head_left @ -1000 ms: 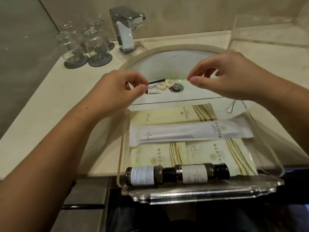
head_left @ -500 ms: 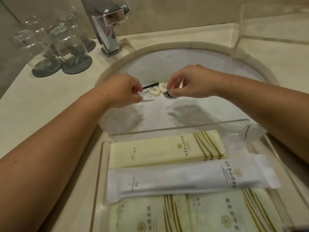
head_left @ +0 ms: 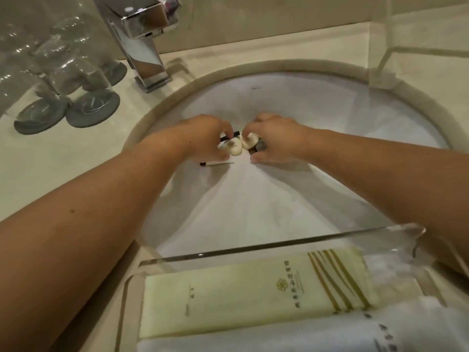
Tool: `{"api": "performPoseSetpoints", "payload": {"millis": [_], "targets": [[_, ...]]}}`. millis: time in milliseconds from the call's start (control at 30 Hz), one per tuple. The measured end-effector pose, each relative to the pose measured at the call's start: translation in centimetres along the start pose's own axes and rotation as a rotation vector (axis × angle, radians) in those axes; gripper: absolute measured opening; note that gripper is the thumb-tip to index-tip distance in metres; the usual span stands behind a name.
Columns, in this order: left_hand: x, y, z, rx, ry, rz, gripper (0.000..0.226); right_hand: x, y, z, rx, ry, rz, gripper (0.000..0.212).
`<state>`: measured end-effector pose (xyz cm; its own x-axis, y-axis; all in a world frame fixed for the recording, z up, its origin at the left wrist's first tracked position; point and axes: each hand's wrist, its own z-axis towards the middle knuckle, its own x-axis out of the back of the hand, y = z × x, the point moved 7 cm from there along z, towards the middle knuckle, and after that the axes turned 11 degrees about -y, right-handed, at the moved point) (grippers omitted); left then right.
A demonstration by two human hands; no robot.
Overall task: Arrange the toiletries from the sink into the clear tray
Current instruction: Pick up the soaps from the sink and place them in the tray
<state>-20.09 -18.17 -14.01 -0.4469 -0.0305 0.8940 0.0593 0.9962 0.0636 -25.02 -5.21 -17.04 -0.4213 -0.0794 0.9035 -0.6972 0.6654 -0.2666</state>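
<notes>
As the left hand (head_left: 210, 139) and right hand (head_left: 278, 138) each pinch one of two wrapped soaps (head_left: 234, 148) beside the drain (head_left: 262, 147), one black-tipped stick (head_left: 218, 163) lies near. Bare sink (head_left: 253, 212) basin runs to the clear tray (head_left: 253, 248) rim; two packets (head_left: 253, 295) lie inside.

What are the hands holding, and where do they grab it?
The left hand pinches the left soap and the right hand the right soap, each by its edges.

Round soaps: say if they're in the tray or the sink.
In the sink: left hand and right hand each hold a round soap by the drain, outside the clear tray.
</notes>
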Motion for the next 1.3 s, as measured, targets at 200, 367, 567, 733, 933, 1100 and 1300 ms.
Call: {"api": "performPoseSetpoints", "payload": {"millis": [200, 367, 567, 733, 933, 1100, 1300], "targets": [[-0.2, 0.3, 1.8, -0.032, 0.002, 0.031, 0.043, -0.6, 0.6, 0.6, -0.015, 0.042, 0.055, 0.048], [-0.7, 0.4, 2.4, -0.008, -0.02, 0.067, 0.039, -0.6, 1.1, 0.9, -0.039, 0.106, 0.105, 0.056], [-1.1, 0.2, 2.8, 0.032, -0.008, 0.081, 0.039, -1.3, 1.4, 1.1, -0.08, 0.117, 0.097, 0.067], [-1.5, -0.1, 3.1, 0.056, -0.018, 0.063, 0.042, -1.1, 1.3, 1.1, -0.116, 0.15, 0.089, 0.059], [-2.0, -0.2, 3.4, 0.072, -0.049, 0.049, 0.055, -1.1, 1.4, 1.2, -0.129, 0.165, 0.083, 0.054], [-2.1, 0.1, 3.2, 0.062, -0.084, 0.034, 0.056, -1.3, 1.5, 1.3, -0.128, 0.188, 0.123, 0.047], [-1.8, 0.4, 2.3, 0.115, -0.104, 0.036, 0.051, -1.2, 1.3, 1.5, -0.123, 0.193, 0.105, 0.044]]}}
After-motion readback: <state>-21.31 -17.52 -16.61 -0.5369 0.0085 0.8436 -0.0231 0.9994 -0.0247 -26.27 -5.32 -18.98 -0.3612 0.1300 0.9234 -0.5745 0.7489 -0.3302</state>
